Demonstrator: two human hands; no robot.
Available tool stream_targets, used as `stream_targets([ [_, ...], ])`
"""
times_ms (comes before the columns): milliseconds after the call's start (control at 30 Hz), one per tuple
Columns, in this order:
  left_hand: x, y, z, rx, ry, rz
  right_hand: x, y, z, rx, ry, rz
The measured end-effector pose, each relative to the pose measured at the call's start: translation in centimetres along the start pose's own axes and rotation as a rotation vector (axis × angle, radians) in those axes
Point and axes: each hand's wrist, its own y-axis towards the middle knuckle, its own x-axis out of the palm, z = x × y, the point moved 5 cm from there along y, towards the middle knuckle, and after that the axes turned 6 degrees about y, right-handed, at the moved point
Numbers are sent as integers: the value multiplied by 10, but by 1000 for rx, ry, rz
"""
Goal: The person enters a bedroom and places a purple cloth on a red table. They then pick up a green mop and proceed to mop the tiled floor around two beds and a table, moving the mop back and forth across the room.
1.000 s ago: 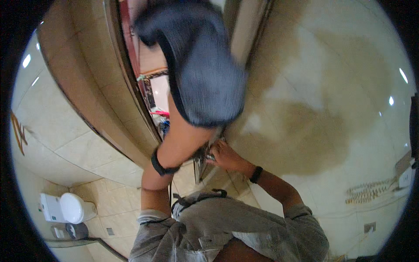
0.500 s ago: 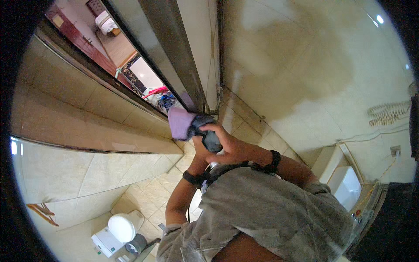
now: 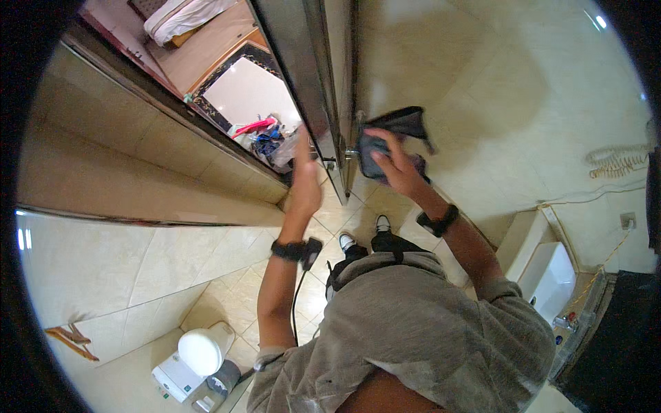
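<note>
A dark grey and black cloth [image 3: 406,122] hangs loosely from my right hand [image 3: 398,164], whose fingers are closed over it. Its flap is smeared by motion. The hand is close to the silver handle [image 3: 351,153] on the right side of a dark-framed door [image 3: 330,76]. I cannot tell whether the cloth touches the handle. On the other side of the door's edge is my left hand [image 3: 305,180], fingers stretched upward and blurred, with nothing seen in it. Whether it touches the door is unclear.
Through the doorway lie a pale floor [image 3: 244,93], a heap of clothes and bags [image 3: 275,141] and a bed [image 3: 180,19]. A toilet [image 3: 200,352] stands at lower left, a white basin [image 3: 551,279] at right. Tiled walls flank me.
My hands, together on the cloth before, are now apart. The left has let go and risen to the door's edge; the right has carried the cloth up and right. The doorway shows more of the room.
</note>
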Motion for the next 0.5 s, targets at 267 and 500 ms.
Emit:
stream_targets([
  [267,25,9,-7,-170,-163,-32,-7,67,119,192,569,350],
  [500,4,9,-4,-15,-54,119,37,11,153,440,1266,135],
])
